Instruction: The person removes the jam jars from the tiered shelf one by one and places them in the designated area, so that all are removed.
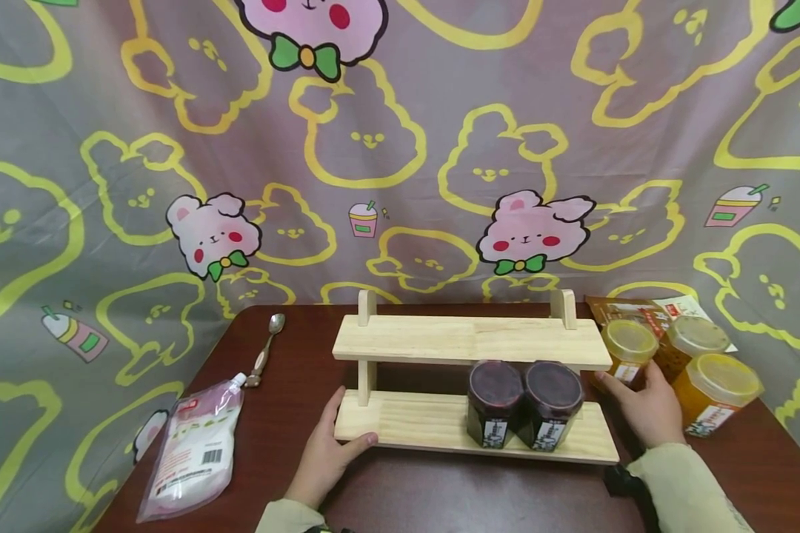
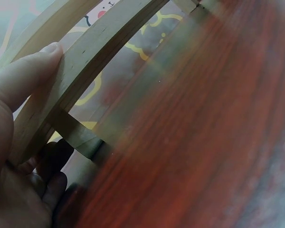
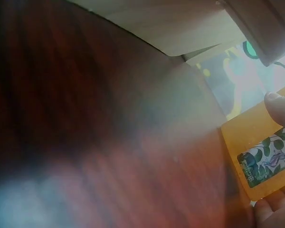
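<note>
A two-tier wooden rack (image 1: 407, 422) stands on the table, with two dark jars (image 1: 495, 396) side by side on the right half of its lower board. My left hand (image 1: 324, 451) grips the left end of that board, thumb on the front and fingers round behind; the left wrist view shows the thumb on the wood (image 2: 80, 57). To the right of the rack, my right hand (image 1: 652, 407) holds an amber jar with a yellowish lid (image 1: 630, 340), thumb on one side and fingers on the other. Its printed label (image 3: 268, 159) shows in the right wrist view.
Two more amber jars, one with a yellow lid (image 1: 716, 392) and one behind (image 1: 693, 340), stand at right by a brown packet (image 1: 633, 311). At left lie a spouted pouch (image 1: 196, 448) and a spoon (image 1: 264, 355). A patterned cloth (image 1: 400, 148) hangs behind.
</note>
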Tool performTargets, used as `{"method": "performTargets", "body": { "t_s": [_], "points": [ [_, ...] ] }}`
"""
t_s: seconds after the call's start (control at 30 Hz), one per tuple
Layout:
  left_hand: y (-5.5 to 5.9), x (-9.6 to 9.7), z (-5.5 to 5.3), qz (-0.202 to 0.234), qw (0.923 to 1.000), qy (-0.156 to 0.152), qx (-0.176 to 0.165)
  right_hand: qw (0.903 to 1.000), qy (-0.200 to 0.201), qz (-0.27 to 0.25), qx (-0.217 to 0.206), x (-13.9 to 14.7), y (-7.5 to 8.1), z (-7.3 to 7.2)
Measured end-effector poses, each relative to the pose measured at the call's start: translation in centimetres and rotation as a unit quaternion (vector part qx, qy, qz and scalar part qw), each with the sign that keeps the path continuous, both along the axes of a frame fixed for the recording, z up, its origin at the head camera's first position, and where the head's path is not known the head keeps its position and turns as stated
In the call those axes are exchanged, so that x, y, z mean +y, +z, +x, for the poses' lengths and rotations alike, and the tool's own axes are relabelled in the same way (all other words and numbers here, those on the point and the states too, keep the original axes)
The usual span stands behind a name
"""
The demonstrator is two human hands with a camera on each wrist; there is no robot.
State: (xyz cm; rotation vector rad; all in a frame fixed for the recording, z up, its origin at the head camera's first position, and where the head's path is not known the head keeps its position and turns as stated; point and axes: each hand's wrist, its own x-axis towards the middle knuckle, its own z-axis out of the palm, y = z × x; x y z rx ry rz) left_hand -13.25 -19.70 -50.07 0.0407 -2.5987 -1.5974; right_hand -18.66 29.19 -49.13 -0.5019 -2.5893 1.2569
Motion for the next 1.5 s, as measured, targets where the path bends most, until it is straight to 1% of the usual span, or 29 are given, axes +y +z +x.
{"method": "performTargets", "body": {
  "t_s": [0.2,0.4,0.63,0.77,1.0,1.23,1.5],
  "points": [
    [-0.1,0.0,0.0,-0.001,1.0000,0.000,0.000,0.9999,0.008,-0.006,-0.007,0.0,0.2,-0.4],
    [-0.1,0.0,0.0,0.003,1.0000,-0.002,0.004,0.9999,0.011,0.002,-0.006,0.2,0.1,-0.9],
    [-0.1,0.0,0.0,0.006,0.9999,-0.003,0.009,1.0000,0.008,-0.002,-0.005,0.1,0.1,-1.0],
    [-0.2,0.0,0.0,0.007,0.9999,-0.005,0.010,0.9999,0.004,-0.010,-0.001,0.1,0.0,-0.8],
    [-0.1,-0.1,0.1,0.004,1.0000,-0.001,0.007,0.9999,-0.003,-0.009,-0.008,-0.1,0.0,-0.5],
    [-0.1,-0.1,0.1,0.002,1.0000,0.001,0.009,0.9986,0.006,-0.052,0.000,-0.3,0.0,0.0],
    [-0.1,-0.1,0.0,0.007,1.0000,-0.002,0.007,0.9975,0.016,-0.065,0.020,-0.4,-0.1,0.9]
  ]
}}
